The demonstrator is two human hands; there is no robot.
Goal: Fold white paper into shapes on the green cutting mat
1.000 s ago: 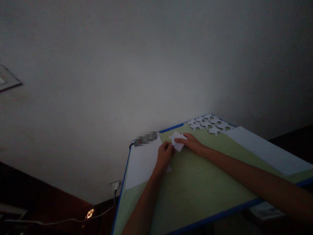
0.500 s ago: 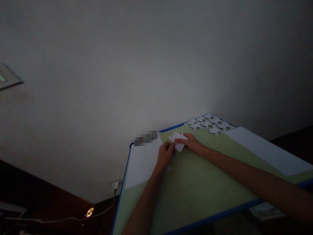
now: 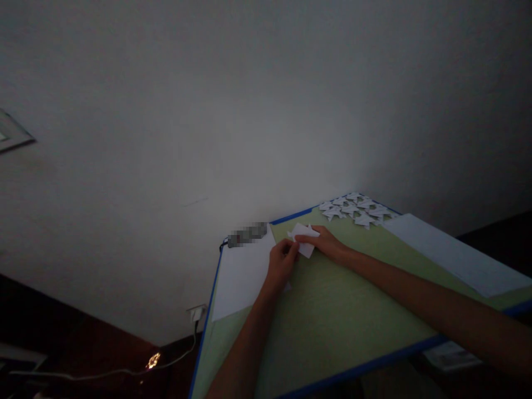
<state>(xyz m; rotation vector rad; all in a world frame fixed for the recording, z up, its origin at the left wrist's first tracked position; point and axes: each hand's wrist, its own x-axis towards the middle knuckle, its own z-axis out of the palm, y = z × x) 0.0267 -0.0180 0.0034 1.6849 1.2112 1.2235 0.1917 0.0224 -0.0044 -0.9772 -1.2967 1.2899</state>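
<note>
A small folded white paper [image 3: 305, 246] with pointed corners is held between my two hands, over the far middle of the green table [image 3: 332, 310]. My right hand [image 3: 326, 242] grips it from the right, thumb across its face. At its lower left edge, my left hand [image 3: 284, 257] pinches with thumb and fingertips together. My left hand hides part of the paper's left side. Beyond my right hand, several folded white paper shapes [image 3: 366, 220] with pointed tips lie grouped at the table's far corner.
White sheets lie at both sides: a left sheet [image 3: 245, 277] partly beneath my left wrist, and a right stack [image 3: 453, 252]. A blurred-out object [image 3: 248, 235] sits at the far left edge. The wall [image 3: 266, 122] rises behind; a plug with a cable [image 3: 196, 315] is at left.
Both hands keep their grip on the folded paper and have barely moved. The camera view has shifted very slightly.
</note>
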